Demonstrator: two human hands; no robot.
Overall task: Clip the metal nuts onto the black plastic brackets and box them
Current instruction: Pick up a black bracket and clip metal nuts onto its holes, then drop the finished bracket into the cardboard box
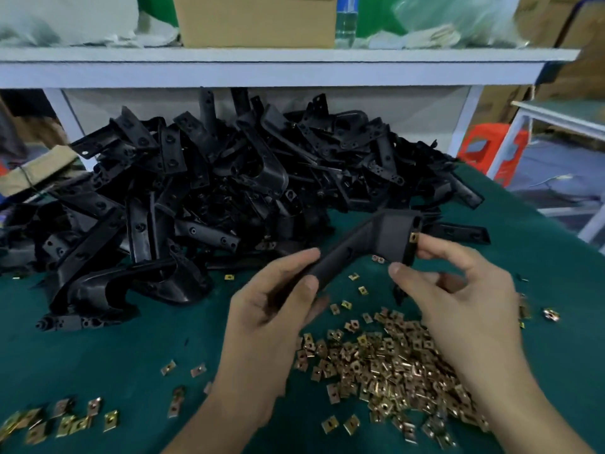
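Observation:
My left hand (278,299) grips the lower arm of a black plastic bracket (376,240), held up over the green table (98,355). My right hand (458,290) pinches the bracket's far right edge between thumb and fingers, just below a brass-coloured metal nut (414,237) clipped onto that edge. A heap of loose metal nuts (386,365) lies under and between my hands. A big pile of black brackets (212,191) fills the back of the table.
More nuts (65,421) are scattered at the front left. A white shelf (278,65) with a cardboard box (255,19) hangs over the bracket pile. An orange stool (491,149) stands past the table's right edge.

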